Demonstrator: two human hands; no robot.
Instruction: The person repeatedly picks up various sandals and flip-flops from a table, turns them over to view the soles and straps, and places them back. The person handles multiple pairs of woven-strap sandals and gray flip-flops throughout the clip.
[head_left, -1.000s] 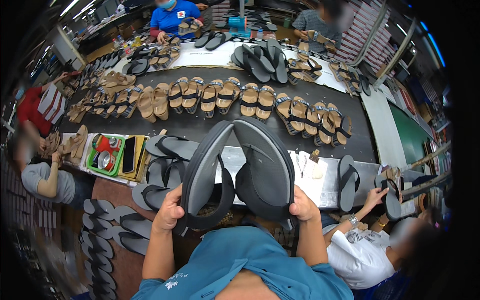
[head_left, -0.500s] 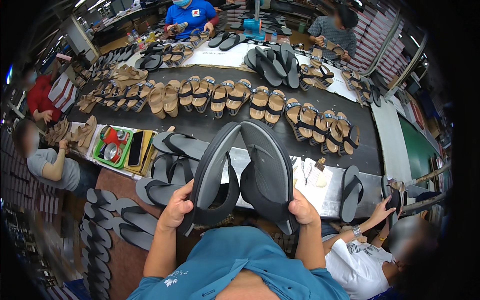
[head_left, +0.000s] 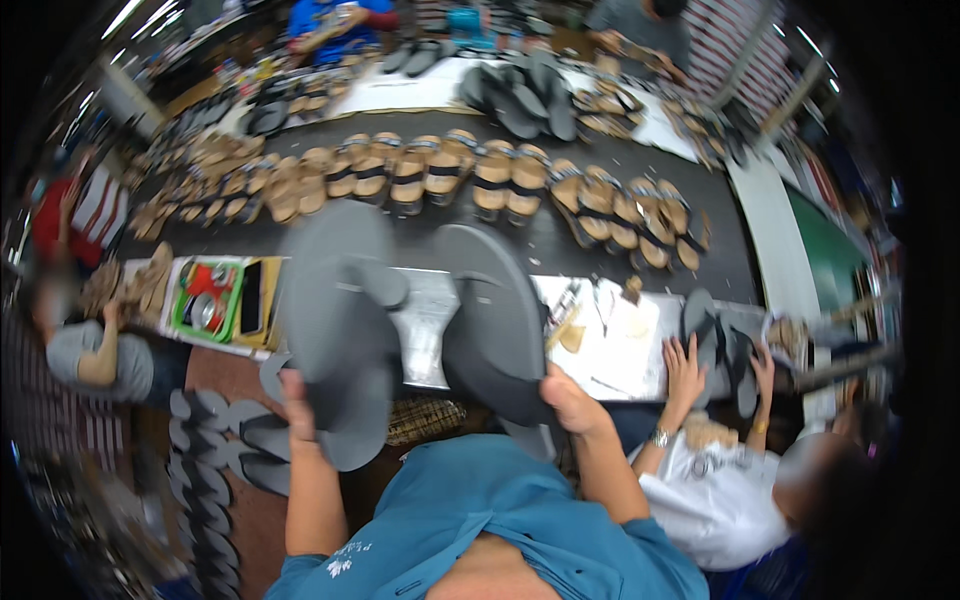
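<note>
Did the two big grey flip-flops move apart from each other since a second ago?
Yes. The left flip-flop and right flip-flop touched at the toes before; now a gap shows the white table between them.

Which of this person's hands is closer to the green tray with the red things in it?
Left. The left hand grips a grey sandal just right of and below the green tray. The right hand holds the other grey sandal, farther right, beyond the first sandal.

Rows of tan sandals (head_left: 440, 175) lie on the dark bench (head_left: 560, 240); a green tray (head_left: 205, 300) sits left, near stacked grey soles (head_left: 205, 470).
</note>
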